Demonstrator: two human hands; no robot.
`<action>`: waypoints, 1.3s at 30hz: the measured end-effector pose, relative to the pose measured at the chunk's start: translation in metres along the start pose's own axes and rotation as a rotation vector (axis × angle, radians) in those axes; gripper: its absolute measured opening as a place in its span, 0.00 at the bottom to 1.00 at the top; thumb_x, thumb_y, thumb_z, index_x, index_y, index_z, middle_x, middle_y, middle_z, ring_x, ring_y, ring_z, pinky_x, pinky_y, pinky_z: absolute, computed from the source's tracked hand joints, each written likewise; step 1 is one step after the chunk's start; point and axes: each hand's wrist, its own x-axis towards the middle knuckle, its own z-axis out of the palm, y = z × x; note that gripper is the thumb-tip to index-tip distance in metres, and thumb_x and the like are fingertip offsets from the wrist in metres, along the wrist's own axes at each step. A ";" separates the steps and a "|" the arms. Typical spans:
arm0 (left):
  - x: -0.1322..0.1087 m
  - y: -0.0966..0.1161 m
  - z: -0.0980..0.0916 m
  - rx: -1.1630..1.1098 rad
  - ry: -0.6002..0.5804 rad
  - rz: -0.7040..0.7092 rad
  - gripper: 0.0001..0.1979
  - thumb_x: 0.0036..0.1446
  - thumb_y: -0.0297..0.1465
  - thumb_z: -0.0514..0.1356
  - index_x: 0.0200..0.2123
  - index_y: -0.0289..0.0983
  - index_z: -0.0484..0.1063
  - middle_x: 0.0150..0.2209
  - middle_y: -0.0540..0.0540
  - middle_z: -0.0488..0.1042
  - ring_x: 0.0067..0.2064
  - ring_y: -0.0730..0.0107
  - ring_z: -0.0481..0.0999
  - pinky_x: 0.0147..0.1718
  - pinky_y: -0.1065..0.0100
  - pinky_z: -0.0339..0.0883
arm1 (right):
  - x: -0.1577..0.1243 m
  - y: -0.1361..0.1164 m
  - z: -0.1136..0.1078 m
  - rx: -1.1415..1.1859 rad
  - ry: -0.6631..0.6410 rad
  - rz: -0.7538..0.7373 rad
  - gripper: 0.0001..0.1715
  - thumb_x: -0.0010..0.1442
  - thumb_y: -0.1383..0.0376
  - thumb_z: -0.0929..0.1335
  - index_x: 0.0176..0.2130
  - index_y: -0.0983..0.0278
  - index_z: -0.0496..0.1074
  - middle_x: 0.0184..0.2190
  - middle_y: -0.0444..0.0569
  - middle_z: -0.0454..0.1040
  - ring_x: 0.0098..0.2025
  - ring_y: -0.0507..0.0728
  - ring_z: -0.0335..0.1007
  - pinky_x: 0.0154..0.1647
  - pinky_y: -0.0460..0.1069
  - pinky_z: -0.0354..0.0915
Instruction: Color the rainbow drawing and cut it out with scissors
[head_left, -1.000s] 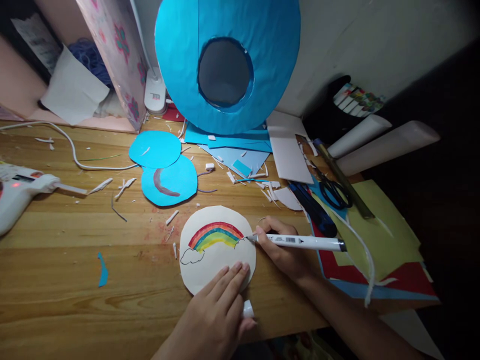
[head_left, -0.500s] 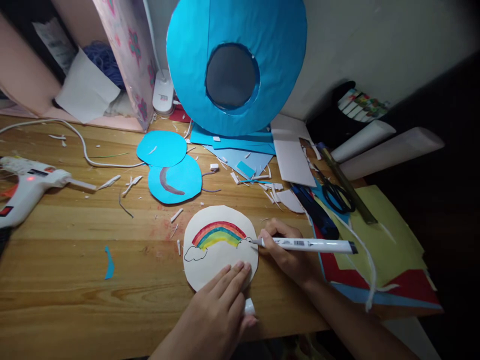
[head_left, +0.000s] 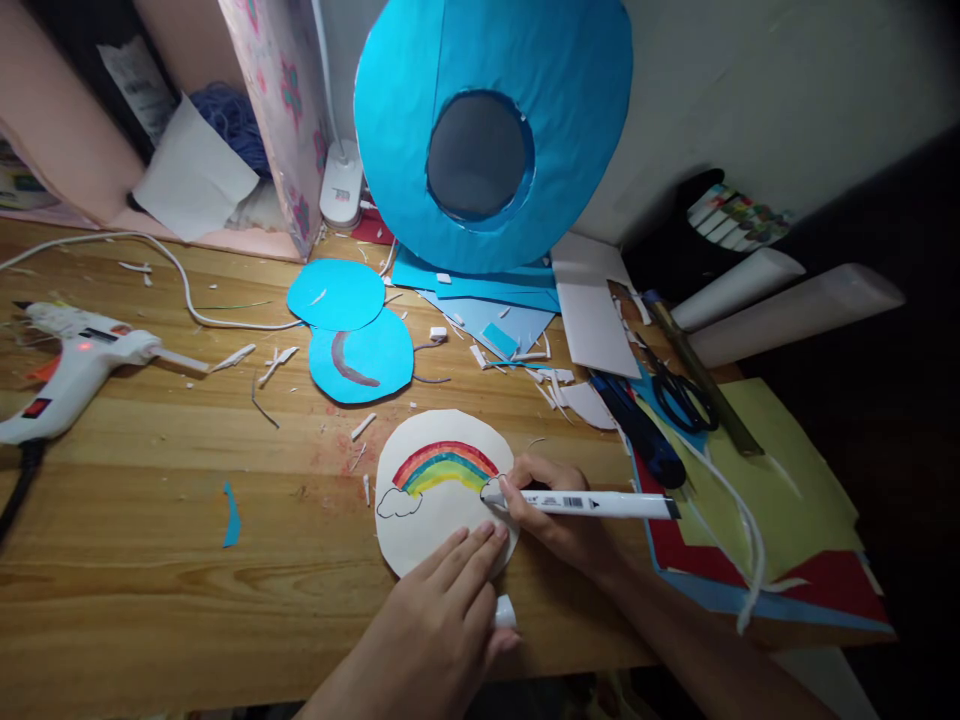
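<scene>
A round white paper disc (head_left: 450, 535) lies on the wooden table, bearing a coloured rainbow (head_left: 448, 465) and an outlined cloud at its left end. My right hand (head_left: 559, 510) grips a white marker (head_left: 600, 503), its tip touching the paper by the rainbow's right end, where a second cloud outline shows in part. My left hand (head_left: 442, 610) presses the disc's lower part with outstretched fingers. Between its thumb and forefinger sits a white marker cap (head_left: 505, 611).
Two blue paper discs (head_left: 337, 295) overlap beyond the white one. A large blue ring (head_left: 577, 130) stands behind. At left lies a glue gun (head_left: 82, 360); at right are a utility knife (head_left: 637, 430), scissors (head_left: 686, 395) and coloured paper sheets (head_left: 780, 480). Paper scraps are scattered about.
The marker tip has moved down and left along the right cloud, whose outline has grown. My left hand stays on the disc. The whole view has shifted slightly.
</scene>
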 end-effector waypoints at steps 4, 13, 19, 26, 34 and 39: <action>0.000 -0.001 0.000 -0.017 -0.017 -0.003 0.16 0.65 0.32 0.51 0.51 0.27 0.67 0.58 0.35 0.66 0.60 0.58 0.66 0.55 0.60 0.67 | 0.000 0.000 -0.002 -0.013 -0.011 -0.014 0.15 0.60 0.63 0.65 0.22 0.64 0.64 0.19 0.42 0.68 0.22 0.50 0.62 0.25 0.46 0.57; 0.000 0.000 -0.002 -0.020 -0.014 -0.018 0.16 0.65 0.32 0.51 0.50 0.28 0.68 0.59 0.36 0.66 0.60 0.60 0.66 0.56 0.61 0.66 | -0.001 0.000 -0.005 -0.001 -0.018 -0.033 0.16 0.60 0.65 0.64 0.21 0.63 0.63 0.19 0.42 0.68 0.22 0.51 0.63 0.25 0.46 0.57; 0.000 -0.001 0.000 -0.007 -0.049 -0.011 0.17 0.65 0.33 0.51 0.50 0.28 0.68 0.59 0.36 0.66 0.60 0.58 0.65 0.56 0.61 0.66 | -0.001 0.001 -0.010 -0.050 0.018 0.008 0.16 0.60 0.64 0.63 0.22 0.63 0.66 0.18 0.43 0.69 0.22 0.52 0.65 0.25 0.47 0.58; -0.001 -0.001 0.000 -0.025 -0.020 -0.014 0.16 0.65 0.32 0.51 0.49 0.28 0.68 0.59 0.36 0.66 0.60 0.59 0.65 0.56 0.61 0.65 | 0.000 0.000 -0.013 -0.058 -0.009 -0.020 0.16 0.61 0.64 0.63 0.21 0.63 0.65 0.17 0.42 0.66 0.21 0.51 0.63 0.23 0.47 0.56; 0.001 -0.001 -0.002 -0.046 -0.025 -0.018 0.14 0.65 0.32 0.52 0.48 0.28 0.69 0.59 0.35 0.66 0.60 0.59 0.64 0.57 0.61 0.65 | 0.001 0.005 -0.018 -0.078 0.014 0.056 0.18 0.62 0.62 0.63 0.22 0.63 0.65 0.18 0.42 0.65 0.22 0.52 0.63 0.24 0.47 0.56; 0.000 -0.001 -0.002 -0.047 -0.010 -0.014 0.15 0.64 0.31 0.53 0.49 0.28 0.68 0.59 0.35 0.66 0.60 0.60 0.65 0.57 0.62 0.65 | 0.002 0.005 -0.019 -0.057 0.028 0.063 0.18 0.62 0.63 0.63 0.21 0.62 0.63 0.18 0.42 0.66 0.22 0.52 0.64 0.25 0.47 0.57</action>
